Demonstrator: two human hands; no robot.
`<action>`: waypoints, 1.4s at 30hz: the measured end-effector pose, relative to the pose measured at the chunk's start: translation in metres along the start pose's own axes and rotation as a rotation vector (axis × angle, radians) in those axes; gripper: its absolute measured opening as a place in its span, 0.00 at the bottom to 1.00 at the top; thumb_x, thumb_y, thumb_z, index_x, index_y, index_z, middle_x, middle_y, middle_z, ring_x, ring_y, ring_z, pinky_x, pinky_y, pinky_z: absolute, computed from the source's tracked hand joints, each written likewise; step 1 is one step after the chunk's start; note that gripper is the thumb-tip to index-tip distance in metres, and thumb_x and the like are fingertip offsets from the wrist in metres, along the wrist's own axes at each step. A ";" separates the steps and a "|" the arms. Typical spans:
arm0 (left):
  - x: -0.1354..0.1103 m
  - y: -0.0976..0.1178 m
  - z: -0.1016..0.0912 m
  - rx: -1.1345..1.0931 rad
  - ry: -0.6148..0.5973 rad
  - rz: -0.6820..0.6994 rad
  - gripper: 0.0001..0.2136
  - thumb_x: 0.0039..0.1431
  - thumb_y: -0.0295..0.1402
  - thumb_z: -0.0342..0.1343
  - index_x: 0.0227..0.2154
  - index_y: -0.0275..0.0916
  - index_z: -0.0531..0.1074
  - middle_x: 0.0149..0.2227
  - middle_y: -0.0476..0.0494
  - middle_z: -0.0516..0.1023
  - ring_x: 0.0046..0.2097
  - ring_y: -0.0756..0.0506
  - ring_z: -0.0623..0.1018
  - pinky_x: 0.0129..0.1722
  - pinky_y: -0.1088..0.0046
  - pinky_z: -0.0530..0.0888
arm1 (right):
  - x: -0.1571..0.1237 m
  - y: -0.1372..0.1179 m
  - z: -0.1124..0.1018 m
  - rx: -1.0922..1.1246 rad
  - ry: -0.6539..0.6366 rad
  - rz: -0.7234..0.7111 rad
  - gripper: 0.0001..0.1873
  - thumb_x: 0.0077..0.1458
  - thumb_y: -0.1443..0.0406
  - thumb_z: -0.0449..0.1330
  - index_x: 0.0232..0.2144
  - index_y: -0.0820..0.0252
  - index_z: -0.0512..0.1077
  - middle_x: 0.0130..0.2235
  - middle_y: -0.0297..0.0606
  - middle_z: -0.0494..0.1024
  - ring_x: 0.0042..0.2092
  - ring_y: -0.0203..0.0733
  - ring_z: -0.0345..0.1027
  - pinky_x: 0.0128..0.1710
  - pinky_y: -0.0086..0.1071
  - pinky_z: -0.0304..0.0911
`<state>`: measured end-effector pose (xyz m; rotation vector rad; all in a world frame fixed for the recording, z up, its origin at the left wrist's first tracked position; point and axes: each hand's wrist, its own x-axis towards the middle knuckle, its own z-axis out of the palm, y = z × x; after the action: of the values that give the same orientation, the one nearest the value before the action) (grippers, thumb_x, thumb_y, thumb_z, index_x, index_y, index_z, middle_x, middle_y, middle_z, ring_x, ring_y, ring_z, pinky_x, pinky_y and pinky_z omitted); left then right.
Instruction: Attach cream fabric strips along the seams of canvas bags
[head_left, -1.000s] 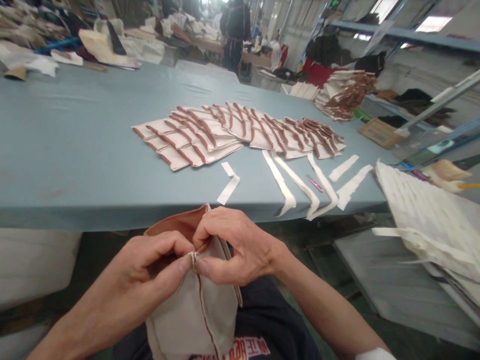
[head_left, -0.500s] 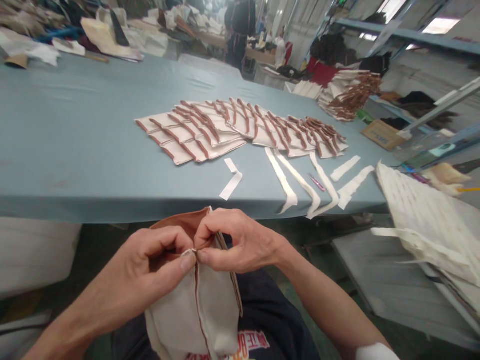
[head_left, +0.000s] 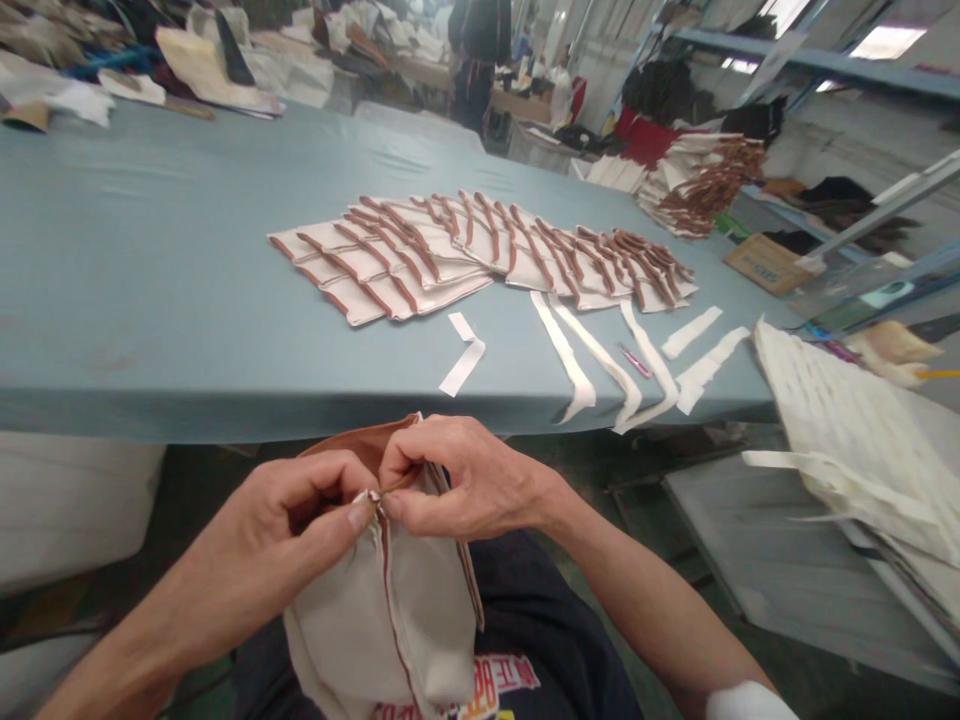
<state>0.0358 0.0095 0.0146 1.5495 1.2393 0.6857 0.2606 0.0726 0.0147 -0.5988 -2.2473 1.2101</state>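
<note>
Over my lap I hold a cream fabric pouch (head_left: 420, 610) with a brown lining and a brown seam down its middle. My left hand (head_left: 289, 530) pinches its top edge between thumb and forefinger. My right hand (head_left: 465, 485) pinches the same edge from the other side, fingertips touching the left thumb. Both hands are closed on the cloth, just below the front edge of the blue-grey table (head_left: 150, 280).
A fanned row of finished cream-and-brown pieces (head_left: 480, 255) lies on the table, with white strips (head_left: 600, 365) near the edge. A second stack (head_left: 697, 180) sits far right. Cream fabric (head_left: 862, 430) lies on a side bench. A person stands at the back (head_left: 480, 55).
My hands have shifted slightly left and lower on the pouch's top edge, keeping the same pinch. The view has tilted a little.
</note>
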 end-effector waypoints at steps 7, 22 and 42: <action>-0.001 -0.001 0.002 -0.042 0.005 -0.039 0.15 0.64 0.44 0.62 0.25 0.40 0.76 0.25 0.53 0.76 0.28 0.50 0.70 0.26 0.81 0.67 | -0.001 -0.002 -0.003 0.047 -0.009 0.045 0.08 0.60 0.60 0.62 0.30 0.56 0.69 0.30 0.29 0.75 0.33 0.35 0.67 0.38 0.30 0.61; -0.001 0.033 0.008 -0.015 0.050 -0.156 0.15 0.58 0.44 0.61 0.22 0.39 0.75 0.24 0.53 0.72 0.29 0.49 0.68 0.28 0.78 0.65 | -0.002 -0.008 -0.006 -0.079 0.004 -0.004 0.10 0.60 0.62 0.59 0.27 0.55 0.64 0.28 0.28 0.71 0.31 0.35 0.63 0.38 0.32 0.58; -0.002 0.021 -0.006 -0.022 -0.047 -0.068 0.15 0.64 0.45 0.59 0.29 0.41 0.82 0.28 0.52 0.82 0.29 0.48 0.76 0.28 0.80 0.71 | -0.006 -0.007 0.003 -0.100 0.100 -0.016 0.11 0.62 0.60 0.60 0.29 0.54 0.64 0.28 0.27 0.70 0.31 0.36 0.64 0.41 0.32 0.58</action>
<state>0.0373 0.0103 0.0366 1.4910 1.2394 0.6134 0.2621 0.0638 0.0184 -0.6626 -2.2339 1.0418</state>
